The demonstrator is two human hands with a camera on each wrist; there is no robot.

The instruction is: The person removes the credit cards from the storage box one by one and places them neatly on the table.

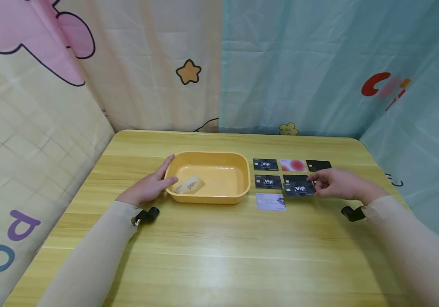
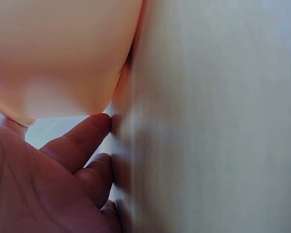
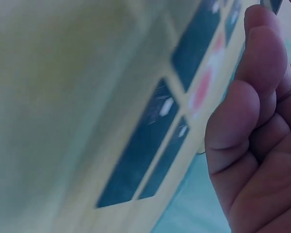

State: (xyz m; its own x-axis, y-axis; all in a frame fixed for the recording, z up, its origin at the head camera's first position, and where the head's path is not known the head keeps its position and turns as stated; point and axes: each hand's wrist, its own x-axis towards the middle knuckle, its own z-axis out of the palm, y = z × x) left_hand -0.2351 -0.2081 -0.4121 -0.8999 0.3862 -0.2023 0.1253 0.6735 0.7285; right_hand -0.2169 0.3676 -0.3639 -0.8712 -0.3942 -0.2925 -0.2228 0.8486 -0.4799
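Observation:
My right hand (image 1: 332, 184) pinches a black Vip card (image 1: 299, 189) by its right end, close over the table. Another black card (image 1: 294, 177) behind it is partly covered in the head view. At the top edge of the right wrist view, only a sliver of the held card (image 3: 272, 5) shows by the fingertips. My left hand (image 1: 150, 185) holds the left end of a yellow plastic tray (image 1: 207, 199), thumb over the rim and fingers along the outer wall. Inside the tray, toward its left front, lies a cream card (image 1: 190, 185).
More cards lie in rows right of the tray: black Vip cards (image 1: 268, 181), a pink card with red circles (image 1: 293, 165), a black card (image 1: 318, 165) at the back right and a silvery white card (image 1: 271, 201) in front. Printed curtains (image 1: 158, 85) hang behind the wooden table (image 1: 219, 251).

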